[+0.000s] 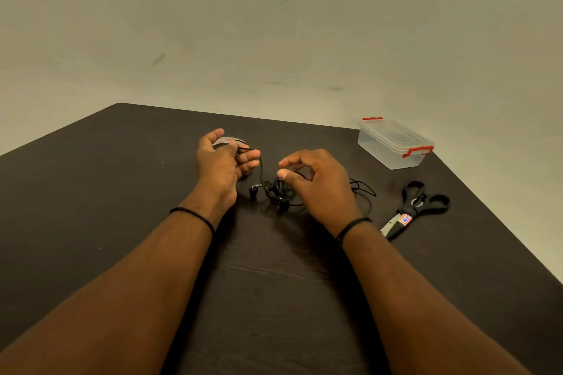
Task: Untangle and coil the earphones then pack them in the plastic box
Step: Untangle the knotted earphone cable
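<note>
Earphones point(278, 192): black cord in a knotted heap on the tabletop point(122, 192), between my hands, with loose loops trailing out to the right.
Left hand point(221, 163): I have one strand pinched in its curled fingers, lifted off the heap; a small pale tag or card sits in the same hand.
Right hand point(316, 184): fingers curled over the tangle, thumb meeting fingertip, apparently pinching a strand, though I can't confirm it.
Plastic box point(394, 143): far right, well apart, lid on, red clips.
Scissors point(417, 207): near the right wrist, untouched.
Handling: I judge the cord light, limp and snag-prone. I'd hold near the earbuds or plug and ease loops out, never yank.
</note>
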